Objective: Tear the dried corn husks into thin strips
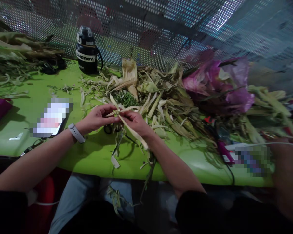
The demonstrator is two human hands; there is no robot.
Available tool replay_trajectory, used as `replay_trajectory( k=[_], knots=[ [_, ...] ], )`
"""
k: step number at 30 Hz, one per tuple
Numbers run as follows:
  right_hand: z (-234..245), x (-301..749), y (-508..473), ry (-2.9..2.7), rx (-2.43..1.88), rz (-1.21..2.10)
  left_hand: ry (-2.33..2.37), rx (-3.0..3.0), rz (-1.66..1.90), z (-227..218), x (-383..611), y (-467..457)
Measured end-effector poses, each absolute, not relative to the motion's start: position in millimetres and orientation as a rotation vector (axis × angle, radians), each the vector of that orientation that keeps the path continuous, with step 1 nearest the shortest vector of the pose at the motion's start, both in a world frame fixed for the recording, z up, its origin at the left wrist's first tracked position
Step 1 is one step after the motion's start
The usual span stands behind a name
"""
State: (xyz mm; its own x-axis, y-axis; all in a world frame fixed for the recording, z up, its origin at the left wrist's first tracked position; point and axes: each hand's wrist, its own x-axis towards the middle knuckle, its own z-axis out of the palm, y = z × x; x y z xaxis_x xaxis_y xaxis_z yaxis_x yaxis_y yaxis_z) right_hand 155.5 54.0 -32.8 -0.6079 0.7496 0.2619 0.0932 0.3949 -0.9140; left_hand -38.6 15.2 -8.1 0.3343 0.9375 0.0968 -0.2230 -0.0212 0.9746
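My left hand [99, 117], with a pale band on its wrist, meets my right hand [135, 123] above the front of the green table [87, 159]. Both hands have their fingertips pinched around pale corn husk strips [134, 131] that cross between them. One long strip slants down over my right palm, and thin shreds dangle below. Beneath my fingers a dark loop [107, 129] partly shows; what it belongs to is hidden. Just beyond my hands lies a tuft of thin green strips [125, 98], beside a heap of dry corn husks [161, 84].
A phone [52, 118] lies left, near a black bottle [87, 53] and another husk pile [17, 48]. At right are a pink plastic bag [219, 86], a purple device [225, 152] with cables, and another person's blurred arm [286, 175]. Perforated metal mesh [146, 29] stands behind.
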Motion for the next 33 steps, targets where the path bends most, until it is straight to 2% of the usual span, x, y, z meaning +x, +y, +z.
replay_trajectory(
  k=[10,19,23,29,33],
  knots=[
    [-36.0,153.9,47.4,-2.068,-0.742,1.045,1.053,1.605,1.312,-15.4,-39.0,13.9],
    [-37.7,153.5,48.1,-2.284,-0.684,0.576,1.148,1.682,1.363,-15.4,-32.7,7.3],
    [-32.2,153.2,46.5,-2.204,-0.756,0.576,1.035,1.623,1.266,-15.7,-34.7,11.8],
    [-19.9,154.5,38.7,-2.017,-0.835,0.825,1.014,1.62,1.193,-16.4,-39.1,16.5],
    [-5.9,160.4,24.7,-1.924,-0.806,0.734,1.044,1.732,1.184,-18.5,-41.5,20.3]
  ],
)
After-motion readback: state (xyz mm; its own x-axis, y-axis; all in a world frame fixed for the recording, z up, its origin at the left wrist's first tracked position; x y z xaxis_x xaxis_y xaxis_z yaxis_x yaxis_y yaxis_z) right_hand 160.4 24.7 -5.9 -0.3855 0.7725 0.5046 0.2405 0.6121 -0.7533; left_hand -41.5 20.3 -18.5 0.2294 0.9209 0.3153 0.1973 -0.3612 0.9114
